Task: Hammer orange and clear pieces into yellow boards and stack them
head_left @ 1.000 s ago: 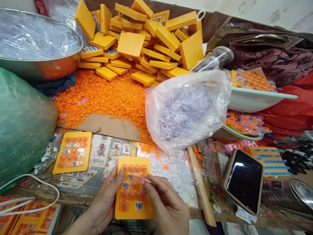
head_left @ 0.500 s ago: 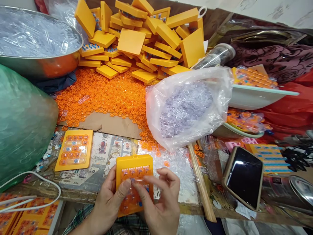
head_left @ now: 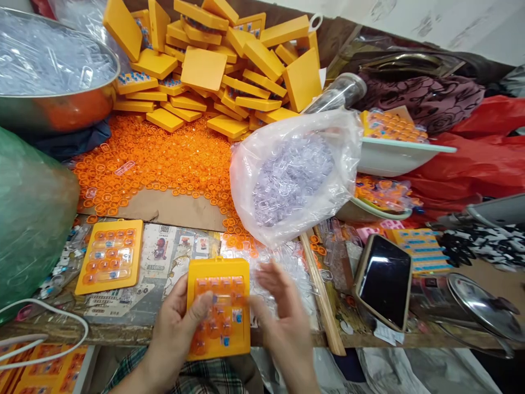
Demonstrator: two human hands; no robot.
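My left hand [head_left: 174, 334] still grips the yellow plastic keypad frame [head_left: 218, 307] at the worktop's near edge, thumb on its orange keys. My right hand [head_left: 283, 323] has lifted off, fingers released and empty, blurred just right of it.

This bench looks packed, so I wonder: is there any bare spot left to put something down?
Little. One free patch is the brown cardboard below the orange caps. Another is the printed sheet between the filled yellow tray and the held tray. Right of the clear bag, around the phone, it is crowded.
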